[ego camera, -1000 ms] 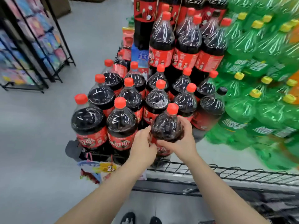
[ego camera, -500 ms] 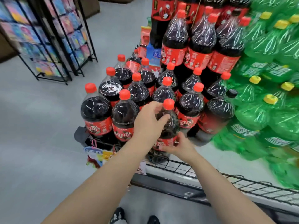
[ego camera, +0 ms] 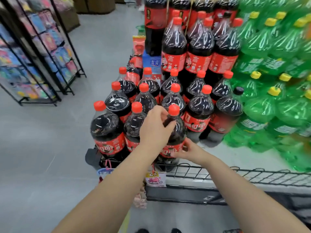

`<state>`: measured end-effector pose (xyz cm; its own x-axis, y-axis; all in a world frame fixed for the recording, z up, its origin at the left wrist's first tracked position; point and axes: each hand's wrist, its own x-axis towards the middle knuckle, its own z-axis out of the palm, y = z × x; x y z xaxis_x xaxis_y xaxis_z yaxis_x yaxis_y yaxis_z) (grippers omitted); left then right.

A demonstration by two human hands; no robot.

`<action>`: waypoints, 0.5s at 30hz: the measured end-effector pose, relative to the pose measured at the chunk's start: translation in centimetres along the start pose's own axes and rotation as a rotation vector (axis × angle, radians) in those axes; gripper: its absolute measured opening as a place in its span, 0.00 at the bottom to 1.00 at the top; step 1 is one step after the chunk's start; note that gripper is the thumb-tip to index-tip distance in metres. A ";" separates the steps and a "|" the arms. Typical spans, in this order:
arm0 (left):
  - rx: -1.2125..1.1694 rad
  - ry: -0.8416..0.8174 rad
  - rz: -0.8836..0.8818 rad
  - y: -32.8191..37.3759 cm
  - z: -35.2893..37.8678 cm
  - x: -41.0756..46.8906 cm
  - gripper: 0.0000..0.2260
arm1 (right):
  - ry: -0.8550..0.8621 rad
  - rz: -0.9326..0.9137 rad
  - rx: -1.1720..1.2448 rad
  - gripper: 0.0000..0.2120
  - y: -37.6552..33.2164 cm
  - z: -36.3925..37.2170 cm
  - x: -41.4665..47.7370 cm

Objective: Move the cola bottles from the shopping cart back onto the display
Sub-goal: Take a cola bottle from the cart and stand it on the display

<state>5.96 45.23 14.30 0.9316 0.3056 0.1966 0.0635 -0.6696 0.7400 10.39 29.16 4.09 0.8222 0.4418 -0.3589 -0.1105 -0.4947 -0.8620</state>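
Standing at the display's front edge, the cola bottle (ego camera: 175, 132) sits between both hands. The left hand (ego camera: 155, 126) wraps its neck just under the red cap (ego camera: 173, 109). The right hand (ego camera: 188, 151) presses fingers on its label.

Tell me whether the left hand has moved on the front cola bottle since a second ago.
Yes. The left hand has climbed from the front cola bottle's label up to its shoulder, just below the red cap.
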 end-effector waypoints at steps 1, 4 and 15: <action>-0.027 -0.018 0.025 -0.2 -0.4 -0.2 0.11 | 0.029 0.008 -0.005 0.32 0.0 0.3 -0.3; -0.091 -0.106 0.171 -0.7 -0.8 -1.1 0.11 | 0.231 0.030 -0.006 0.29 -0.5 1.6 -1.8; -0.156 -0.809 0.440 1.4 8.0 -10.3 0.14 | 1.171 0.170 0.085 0.13 6.1 6.0 -18.4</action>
<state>-0.70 35.74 8.12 0.8302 -0.5573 0.0150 -0.3482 -0.4971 0.7948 -8.75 22.49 3.25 0.7988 -0.6005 0.0366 -0.2681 -0.4097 -0.8719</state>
